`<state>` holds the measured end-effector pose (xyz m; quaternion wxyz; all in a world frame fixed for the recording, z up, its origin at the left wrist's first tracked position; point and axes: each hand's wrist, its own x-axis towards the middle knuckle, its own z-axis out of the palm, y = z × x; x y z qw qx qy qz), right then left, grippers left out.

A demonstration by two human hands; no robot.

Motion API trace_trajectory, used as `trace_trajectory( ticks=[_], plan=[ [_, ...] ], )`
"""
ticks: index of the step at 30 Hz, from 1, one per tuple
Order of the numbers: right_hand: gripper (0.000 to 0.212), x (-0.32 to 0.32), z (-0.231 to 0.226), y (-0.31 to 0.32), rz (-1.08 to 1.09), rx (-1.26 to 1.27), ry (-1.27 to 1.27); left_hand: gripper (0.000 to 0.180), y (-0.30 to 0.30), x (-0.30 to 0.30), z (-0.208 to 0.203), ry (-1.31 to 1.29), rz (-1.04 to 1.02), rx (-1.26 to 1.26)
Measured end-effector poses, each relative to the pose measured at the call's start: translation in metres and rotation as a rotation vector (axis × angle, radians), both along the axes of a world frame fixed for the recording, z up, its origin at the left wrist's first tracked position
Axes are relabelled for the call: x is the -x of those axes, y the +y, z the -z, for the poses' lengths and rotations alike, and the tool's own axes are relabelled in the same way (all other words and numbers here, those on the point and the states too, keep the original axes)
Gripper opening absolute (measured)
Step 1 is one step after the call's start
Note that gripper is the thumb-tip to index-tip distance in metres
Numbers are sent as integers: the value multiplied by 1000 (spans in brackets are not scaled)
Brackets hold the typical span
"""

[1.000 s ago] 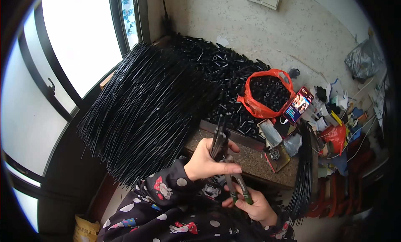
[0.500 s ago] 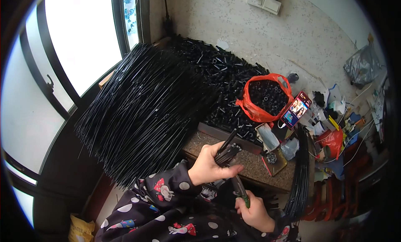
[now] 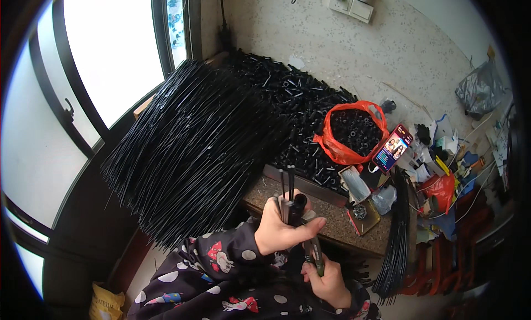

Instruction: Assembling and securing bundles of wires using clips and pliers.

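My left hand point(image 3: 279, 229) is closed around a small cluster of black parts point(image 3: 297, 204). A wide round tube end shows at its top, and a few thin dark rods stick up beside it. Below and to the right, my right hand point(image 3: 329, 281) grips the greenish handles of what look like pliers point(image 3: 316, 256). The tool's upper end reaches the underside of my left thumb; its jaws are partly hidden there. Left of my hands rises a big stack of long thin black rods point(image 3: 188, 148).
Short black tubes point(image 3: 293, 93) are heaped against the wall behind a low board point(image 3: 304, 184). A red plastic bag point(image 3: 340, 154) holds black rings. A lit phone point(image 3: 394, 148), clutter and a hanging bundle of black rods point(image 3: 394, 242) are at right. Windows line the left.
My left hand has turned, so the parts in it now point upward and a wide tube end shows. My right hand and the pliers have shifted slightly left.
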<state>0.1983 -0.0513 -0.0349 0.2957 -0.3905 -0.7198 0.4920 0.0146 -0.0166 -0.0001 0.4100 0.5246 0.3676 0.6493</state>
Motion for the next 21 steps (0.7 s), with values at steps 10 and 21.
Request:
trace_trajectory(
  ticks=[10, 21],
  plan=[
    [32, -73, 83, 80, 386, -481, -612, 15, 1, 30, 15, 80, 166, 0],
    [45, -102, 102, 90, 350, -705, -541, 27, 5, 95, -27, -1154, 470, -512]
  ],
)
